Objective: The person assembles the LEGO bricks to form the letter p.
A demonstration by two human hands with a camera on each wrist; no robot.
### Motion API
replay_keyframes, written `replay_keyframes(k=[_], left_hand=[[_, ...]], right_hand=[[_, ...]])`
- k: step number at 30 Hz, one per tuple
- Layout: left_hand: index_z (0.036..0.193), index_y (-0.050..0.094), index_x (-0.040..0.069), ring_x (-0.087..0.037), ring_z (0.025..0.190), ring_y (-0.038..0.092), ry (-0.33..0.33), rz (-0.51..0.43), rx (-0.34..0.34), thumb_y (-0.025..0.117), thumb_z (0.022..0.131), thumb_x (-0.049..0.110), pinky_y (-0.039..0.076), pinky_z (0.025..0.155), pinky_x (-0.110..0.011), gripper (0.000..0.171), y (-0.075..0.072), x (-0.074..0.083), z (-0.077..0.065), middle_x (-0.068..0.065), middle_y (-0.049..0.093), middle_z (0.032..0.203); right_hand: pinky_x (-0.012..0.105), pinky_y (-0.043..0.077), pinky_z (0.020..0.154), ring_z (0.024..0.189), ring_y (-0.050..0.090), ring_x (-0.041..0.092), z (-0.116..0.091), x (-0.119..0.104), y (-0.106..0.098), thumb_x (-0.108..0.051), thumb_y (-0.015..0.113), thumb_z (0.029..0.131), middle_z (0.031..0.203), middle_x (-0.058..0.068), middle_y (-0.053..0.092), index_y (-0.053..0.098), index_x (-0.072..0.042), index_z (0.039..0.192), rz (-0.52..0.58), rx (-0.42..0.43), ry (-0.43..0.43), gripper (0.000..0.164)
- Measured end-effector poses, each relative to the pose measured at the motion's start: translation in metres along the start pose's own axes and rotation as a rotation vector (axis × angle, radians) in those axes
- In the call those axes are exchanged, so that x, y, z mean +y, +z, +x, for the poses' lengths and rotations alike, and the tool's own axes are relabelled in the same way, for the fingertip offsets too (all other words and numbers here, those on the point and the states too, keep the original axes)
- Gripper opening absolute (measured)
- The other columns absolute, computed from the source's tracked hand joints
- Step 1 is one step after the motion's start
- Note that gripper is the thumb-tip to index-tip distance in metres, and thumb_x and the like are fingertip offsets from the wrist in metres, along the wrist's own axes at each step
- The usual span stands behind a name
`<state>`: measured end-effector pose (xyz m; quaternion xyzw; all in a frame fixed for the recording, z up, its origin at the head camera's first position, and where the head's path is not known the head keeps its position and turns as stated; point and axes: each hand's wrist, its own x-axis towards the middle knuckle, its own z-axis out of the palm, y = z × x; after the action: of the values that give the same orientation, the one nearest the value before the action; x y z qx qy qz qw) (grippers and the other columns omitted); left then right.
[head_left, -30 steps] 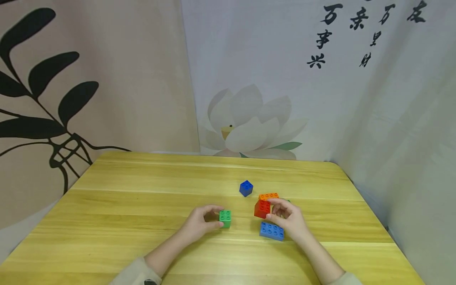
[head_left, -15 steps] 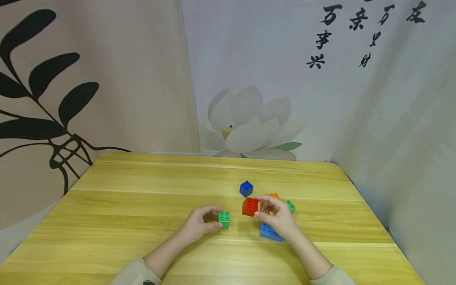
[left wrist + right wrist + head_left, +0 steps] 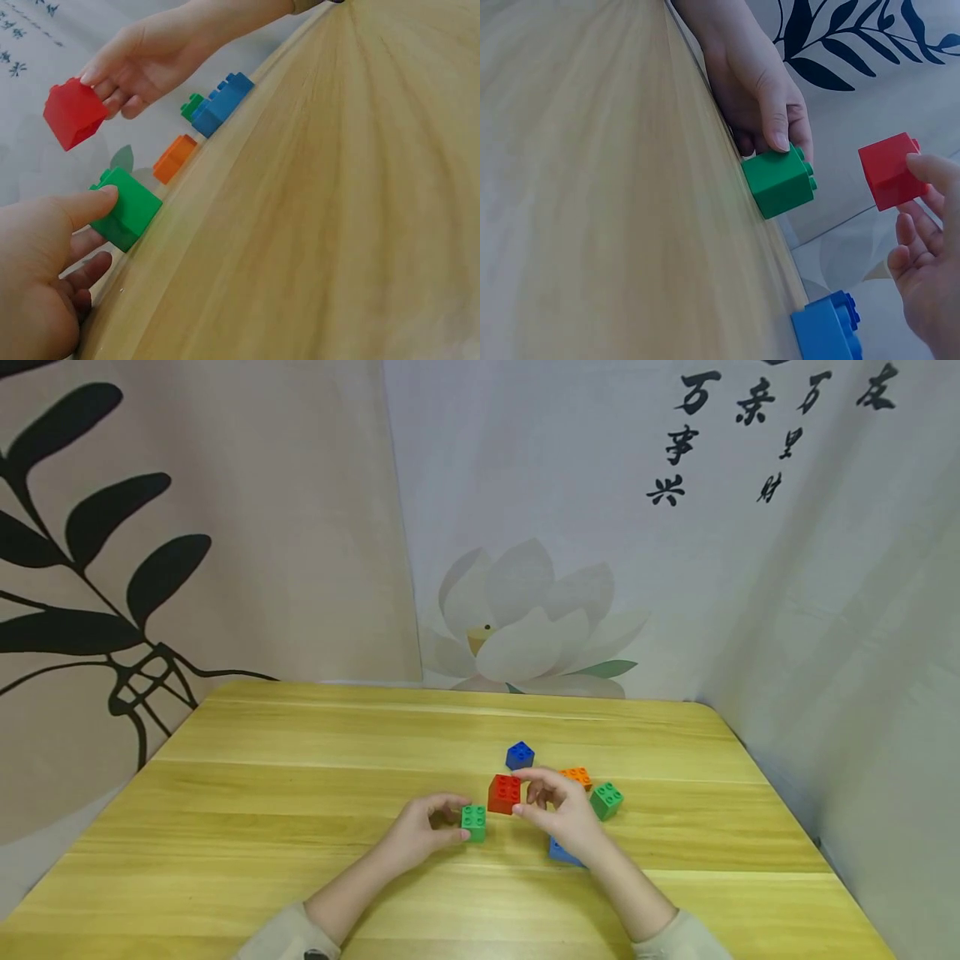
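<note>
My left hand (image 3: 422, 833) pinches a green toy building block (image 3: 473, 823) between thumb and fingers, down at the tabletop. In the right wrist view that green block (image 3: 778, 182) has its studs facing up, away from the wood. A red building block (image 3: 504, 793) is pinched by my right hand (image 3: 561, 810), raised above the table. It is just up and to the right of the green block in the head view. The left wrist view shows the red block (image 3: 73, 114) in the air, apart from the green one, its hollow underside partly visible.
A dark blue block (image 3: 520, 756) stands behind the right hand. An orange block (image 3: 577, 777) and a second green block (image 3: 606, 801) lie to its right. A lighter blue long block (image 3: 564, 852) is partly covered by the right hand. Curtains hang behind the table (image 3: 300, 760).
My right hand has carried the red block leftward, close to the green block. The second green block has come into sight behind it. My left hand stays nearly still.
</note>
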<state>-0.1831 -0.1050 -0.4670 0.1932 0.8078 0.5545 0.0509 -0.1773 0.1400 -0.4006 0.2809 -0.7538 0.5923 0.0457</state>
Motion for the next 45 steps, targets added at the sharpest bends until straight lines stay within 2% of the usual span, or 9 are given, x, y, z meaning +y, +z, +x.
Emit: replay_keyframes(k=[9, 17, 21, 24, 28, 35, 45], left_hand=[[0.12, 0.064, 0.008, -0.019, 0.091, 0.056, 0.025, 0.022, 0.006, 0.076, 0.083, 0.019, 0.048, 0.075, -0.032, 0.041, 0.0, -0.005, 0.001, 0.003, 0.065, 0.101], [0.12, 0.064, 0.007, -0.02, 0.09, 0.056, 0.023, 0.016, 0.01, 0.077, 0.081, 0.019, 0.047, 0.075, -0.033, 0.042, 0.0, -0.005, 0.002, 0.003, 0.065, 0.097], [0.12, 0.063, 0.007, -0.02, 0.091, 0.057, 0.013, 0.012, 0.008, 0.077, 0.081, 0.019, 0.047, 0.077, -0.034, 0.043, 0.0, -0.004, 0.002, 0.002, 0.066, 0.1], [0.12, 0.063, 0.006, -0.021, 0.091, 0.057, 0.005, 0.004, 0.011, 0.077, 0.081, 0.019, 0.048, 0.077, -0.034, 0.043, 0.001, -0.003, 0.001, 0.001, 0.066, 0.101], [0.119, 0.063, 0.005, -0.022, 0.092, 0.057, 0.001, -0.007, 0.02, 0.078, 0.081, 0.018, 0.047, 0.077, -0.035, 0.043, 0.001, -0.002, 0.001, -0.001, 0.066, 0.102], [0.118, 0.063, 0.004, -0.023, 0.093, 0.057, 0.021, -0.035, 0.012, 0.078, 0.081, 0.016, 0.047, 0.079, -0.035, 0.042, 0.001, -0.002, 0.001, -0.002, 0.067, 0.105], [0.118, 0.063, 0.003, -0.024, 0.094, 0.056, 0.005, -0.035, 0.016, 0.077, 0.081, 0.011, 0.046, 0.079, -0.034, 0.041, 0.001, -0.003, 0.002, -0.004, 0.066, 0.106]], right_hand=[[0.024, 0.041, 0.063, 0.075, 0.051, 0.023, 0.006, 0.0, 0.012, 0.006, 0.071, 0.081, 0.08, 0.023, 0.057, 0.062, 0.005, 0.114, 0.012, -0.029, 0.015, 0.034], [0.024, 0.041, 0.064, 0.078, 0.05, 0.042, 0.008, 0.001, 0.019, 0.003, 0.072, 0.082, 0.082, 0.019, 0.057, 0.063, 0.004, 0.114, 0.003, -0.046, 0.044, 0.033], [0.024, 0.04, 0.064, 0.077, 0.051, 0.037, 0.008, 0.003, 0.022, 0.002, 0.071, 0.082, 0.082, 0.022, 0.057, 0.063, 0.005, 0.115, -0.001, -0.054, 0.064, 0.034], [0.023, 0.04, 0.064, 0.076, 0.051, 0.033, 0.009, 0.005, 0.023, 0.002, 0.071, 0.082, 0.08, 0.02, 0.057, 0.063, 0.005, 0.115, -0.003, -0.056, 0.073, 0.034], [0.024, 0.04, 0.064, 0.076, 0.051, 0.038, 0.009, 0.006, 0.025, 0.004, 0.072, 0.081, 0.078, 0.017, 0.057, 0.062, 0.007, 0.115, -0.003, -0.06, 0.074, 0.035], [0.023, 0.04, 0.064, 0.076, 0.05, 0.041, 0.01, 0.009, 0.027, 0.003, 0.072, 0.082, 0.08, 0.025, 0.056, 0.062, 0.006, 0.115, -0.012, -0.084, 0.081, 0.035], [0.025, 0.041, 0.065, 0.076, 0.051, 0.035, 0.01, 0.009, 0.027, 0.002, 0.072, 0.083, 0.079, 0.017, 0.058, 0.063, 0.004, 0.116, -0.032, -0.094, 0.093, 0.034]])
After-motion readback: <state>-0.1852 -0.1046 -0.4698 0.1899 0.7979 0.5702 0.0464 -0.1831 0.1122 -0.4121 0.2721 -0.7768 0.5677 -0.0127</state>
